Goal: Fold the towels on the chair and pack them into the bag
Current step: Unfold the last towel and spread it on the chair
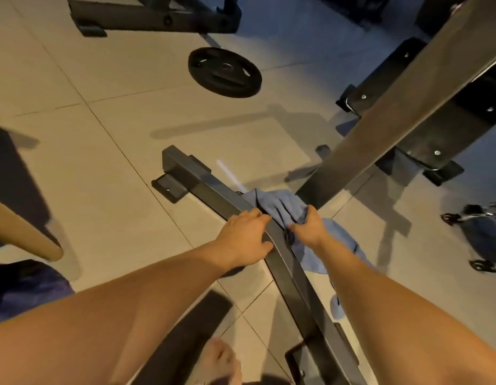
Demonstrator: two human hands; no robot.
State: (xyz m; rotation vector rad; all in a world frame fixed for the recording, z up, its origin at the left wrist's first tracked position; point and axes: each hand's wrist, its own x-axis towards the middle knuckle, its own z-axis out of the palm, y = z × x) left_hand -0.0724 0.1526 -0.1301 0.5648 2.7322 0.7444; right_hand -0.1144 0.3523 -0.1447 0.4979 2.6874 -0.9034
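Towel (278, 206) in R hand (310, 229), over bar (205, 187)

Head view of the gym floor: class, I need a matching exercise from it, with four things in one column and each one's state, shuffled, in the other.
Column one
1 blue towel
2 weight plate
3 left hand
4 right hand

Column two
A lies flat on the floor tiles
B rests on the metal bar
C is draped over that bar
D grips bunched cloth

Pairs: 1-C, 2-A, 3-B, 4-D
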